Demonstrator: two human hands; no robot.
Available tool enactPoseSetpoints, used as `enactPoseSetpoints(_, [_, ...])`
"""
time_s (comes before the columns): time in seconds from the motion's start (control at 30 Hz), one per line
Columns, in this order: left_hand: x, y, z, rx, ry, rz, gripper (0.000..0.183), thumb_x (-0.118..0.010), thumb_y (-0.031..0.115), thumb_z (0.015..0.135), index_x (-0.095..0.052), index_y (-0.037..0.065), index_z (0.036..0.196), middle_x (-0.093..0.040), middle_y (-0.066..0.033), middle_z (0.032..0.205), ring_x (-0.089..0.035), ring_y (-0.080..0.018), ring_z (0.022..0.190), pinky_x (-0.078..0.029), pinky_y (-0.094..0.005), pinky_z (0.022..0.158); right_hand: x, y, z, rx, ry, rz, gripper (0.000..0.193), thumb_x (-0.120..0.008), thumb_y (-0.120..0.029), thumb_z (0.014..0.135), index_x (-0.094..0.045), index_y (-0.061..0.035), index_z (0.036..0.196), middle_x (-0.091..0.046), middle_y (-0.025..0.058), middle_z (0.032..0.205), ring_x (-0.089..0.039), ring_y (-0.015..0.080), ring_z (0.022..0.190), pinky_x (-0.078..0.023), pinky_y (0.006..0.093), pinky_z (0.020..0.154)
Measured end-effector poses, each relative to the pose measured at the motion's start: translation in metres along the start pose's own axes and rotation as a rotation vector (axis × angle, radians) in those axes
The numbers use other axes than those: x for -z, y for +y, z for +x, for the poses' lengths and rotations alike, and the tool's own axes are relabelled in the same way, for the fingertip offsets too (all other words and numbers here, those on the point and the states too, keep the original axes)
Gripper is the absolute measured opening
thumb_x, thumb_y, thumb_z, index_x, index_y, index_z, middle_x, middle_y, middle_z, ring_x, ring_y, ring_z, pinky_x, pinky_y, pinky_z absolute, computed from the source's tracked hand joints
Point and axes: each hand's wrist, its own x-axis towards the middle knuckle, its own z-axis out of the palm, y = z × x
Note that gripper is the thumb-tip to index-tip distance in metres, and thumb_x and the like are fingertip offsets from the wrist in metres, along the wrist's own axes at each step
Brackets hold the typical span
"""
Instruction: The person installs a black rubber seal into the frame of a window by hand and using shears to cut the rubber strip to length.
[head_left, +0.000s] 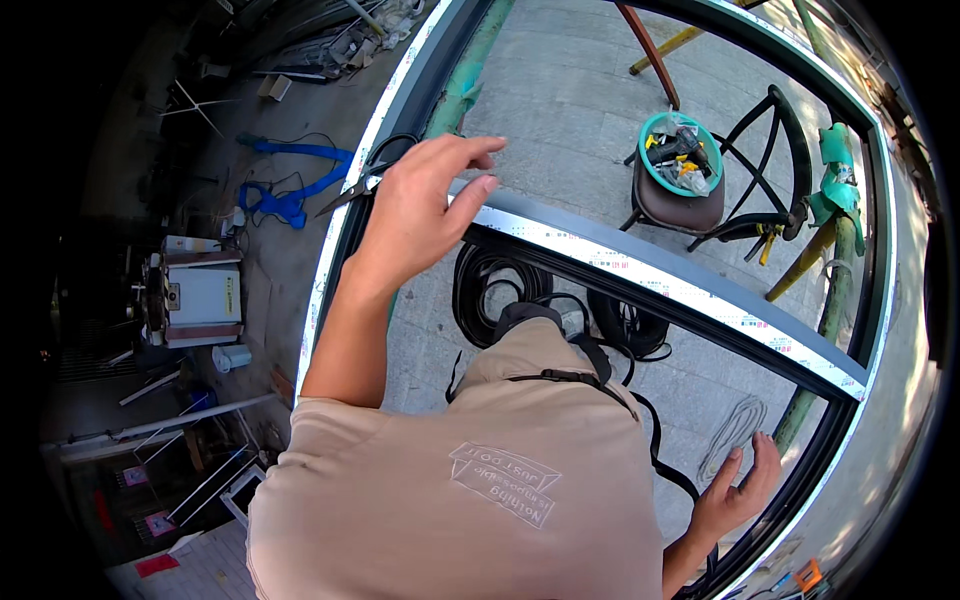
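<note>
A large dark window frame [650,268], partly covered in white printed film, lies raised around me. My left hand [425,205] hovers at the joint of its left side and crossbar, fingers stretched and thumb apart, holding nothing I can see. Beside that hand, black-handled scissors [368,181] rest on the frame's left side. My right hand [738,490] is at the lower right, just inside the frame, its fingers loosely bent and apart. A black strip [668,470] runs down past my right wrist. Coils of black strip [480,300] lie on the floor below the crossbar.
Green poles [845,270] support the frame. Inside its far opening stands a dark chair [680,208] bearing a turquoise basin [645,170] with a drill and bags. A pale rope coil [732,435] lies near my right hand. Blue straps [290,205] and a white box [203,295] are on the left.
</note>
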Motion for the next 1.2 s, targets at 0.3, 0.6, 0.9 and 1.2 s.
enactPoseSetpoints(0.3, [0.027,-0.084,-0.009,0.281,-0.165,0.321,0.036,-0.075,0.009,0.102,-0.075,0.006,0.138,-0.073,-0.0159,0.133,-0.071,-0.0388,0.127,-0.056,-0.0473,0.110,-0.023,-0.006,-0.004,-0.031,-0.138,0.151,0.024,-0.075,-0.002,0.101,-0.077,0.0027,0.124,-0.078,0.0202,0.120,-0.074,0.0406,0.114,-0.057,0.0478,0.103])
enactPoseSetpoints(0.6, [0.021,-0.117,0.001,0.341,-0.100,0.326,0.042,-0.073,-0.001,0.101,-0.073,0.010,0.142,-0.066,-0.0156,0.141,-0.071,-0.0369,0.127,-0.056,-0.0474,0.112,-0.029,0.000,-0.025,-0.101,-0.187,0.184,0.025,-0.076,-0.007,0.102,-0.077,0.0012,0.125,-0.079,0.0200,0.117,-0.074,0.0407,0.108,-0.057,0.0483,0.096])
enactPoseSetpoints(0.9, [0.012,-0.112,0.030,0.332,-0.083,0.434,0.054,-0.070,0.005,0.105,-0.062,0.010,0.158,-0.078,-0.0288,0.126,-0.074,-0.0489,0.119,-0.057,-0.0532,0.102,-0.022,-0.014,-0.031,-0.135,-0.170,0.236,0.027,-0.081,-0.001,0.094,-0.078,0.0001,0.120,-0.080,0.0182,0.111,-0.077,0.0379,0.103,-0.060,0.0462,0.091])
enactPoseSetpoints(1.2, [0.001,0.050,0.107,-0.562,0.024,0.282,0.075,-0.060,-0.019,0.098,-0.061,0.017,0.164,-0.076,-0.0119,0.119,-0.076,-0.0283,0.109,-0.059,-0.0452,0.098,-0.003,-0.057,-0.023,-0.439,-0.171,0.729,0.029,-0.082,-0.008,0.100,-0.078,0.0002,0.128,-0.081,0.0144,0.108,-0.079,0.0223,0.092,-0.063,0.0354,0.082])
